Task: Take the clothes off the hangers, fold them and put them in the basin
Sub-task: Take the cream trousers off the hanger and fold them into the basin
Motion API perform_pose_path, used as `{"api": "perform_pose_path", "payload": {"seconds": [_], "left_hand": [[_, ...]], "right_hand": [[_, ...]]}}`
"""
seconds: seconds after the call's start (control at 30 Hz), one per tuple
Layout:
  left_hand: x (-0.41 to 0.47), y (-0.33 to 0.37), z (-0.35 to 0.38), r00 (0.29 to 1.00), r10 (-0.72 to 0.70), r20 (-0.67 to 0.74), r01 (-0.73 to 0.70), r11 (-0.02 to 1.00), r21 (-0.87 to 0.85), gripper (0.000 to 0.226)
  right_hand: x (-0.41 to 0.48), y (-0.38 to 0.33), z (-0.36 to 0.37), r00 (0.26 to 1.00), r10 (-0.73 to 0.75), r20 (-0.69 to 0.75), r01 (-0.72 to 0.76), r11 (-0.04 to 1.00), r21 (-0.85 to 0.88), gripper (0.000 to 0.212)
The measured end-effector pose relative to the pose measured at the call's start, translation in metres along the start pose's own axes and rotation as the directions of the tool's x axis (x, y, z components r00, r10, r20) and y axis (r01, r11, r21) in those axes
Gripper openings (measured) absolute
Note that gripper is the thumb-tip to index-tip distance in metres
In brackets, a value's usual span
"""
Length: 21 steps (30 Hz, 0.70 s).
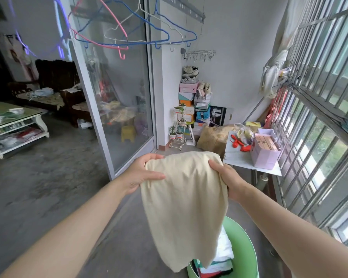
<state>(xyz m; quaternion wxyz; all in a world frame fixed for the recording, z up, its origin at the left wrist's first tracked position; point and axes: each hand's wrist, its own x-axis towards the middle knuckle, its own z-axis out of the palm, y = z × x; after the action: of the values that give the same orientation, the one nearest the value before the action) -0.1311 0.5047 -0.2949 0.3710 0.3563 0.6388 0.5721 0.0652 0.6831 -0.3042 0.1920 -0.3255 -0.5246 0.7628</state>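
The left hand [143, 173] and the right hand [227, 179] are each holding a top corner of the cream garment [185, 207], both grips curled round the cloth, which is hanging in the air over the green basin [247, 243] and the folded clothes [225, 247] in it. With the cloth dangling loose, a slackening grip could be letting it slump in unfolded, and its hem could be dragging across the pile, rumpling it.

No writing is reading clearly from here; the blue cardboard shoe box [203, 114] in the stack well beyond the right hand [227, 180] is showing pale lettering, too blurred to make out.
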Motion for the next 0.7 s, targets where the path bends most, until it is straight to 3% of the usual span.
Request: {"api": "perform_pose_path", "payload": {"seconds": [0.17,0.37,0.43,0.57,0.7], "left_hand": [[0.007,-0.001,0.005,1.000,0.011,0.019,-0.017,0.935,0.354,0.072],[0.019,-0.006,0.013,0.998,0.057,-0.021,-0.023,0.682,0.731,0.076],[0.021,-0.006,0.015,0.999,0.029,-0.043,0.010,0.705,0.709,0.062],[0.021,0.000,0.015,0.994,-0.071,-0.088,0.106,0.849,0.518,0.034],[0.019,0.008,0.015,0.986,-0.164,-0.043,0.167,0.898,0.406,0.014]], "right_hand": [[0.001,0.000,-0.004,0.999,-0.005,-0.035,0.007,0.999,0.053,0.026],[0.003,0.006,-0.021,0.999,-0.028,-0.041,0.030,0.998,0.055,0.048],[0.000,0.004,-0.025,0.999,-0.052,-0.007,0.053,0.998,0.042,0.048],[-0.002,0.001,-0.030,0.984,-0.125,0.130,0.138,0.986,-0.097,0.049],[-0.012,0.000,-0.030,0.961,-0.177,0.214,0.250,0.886,-0.390,0.061]]}}
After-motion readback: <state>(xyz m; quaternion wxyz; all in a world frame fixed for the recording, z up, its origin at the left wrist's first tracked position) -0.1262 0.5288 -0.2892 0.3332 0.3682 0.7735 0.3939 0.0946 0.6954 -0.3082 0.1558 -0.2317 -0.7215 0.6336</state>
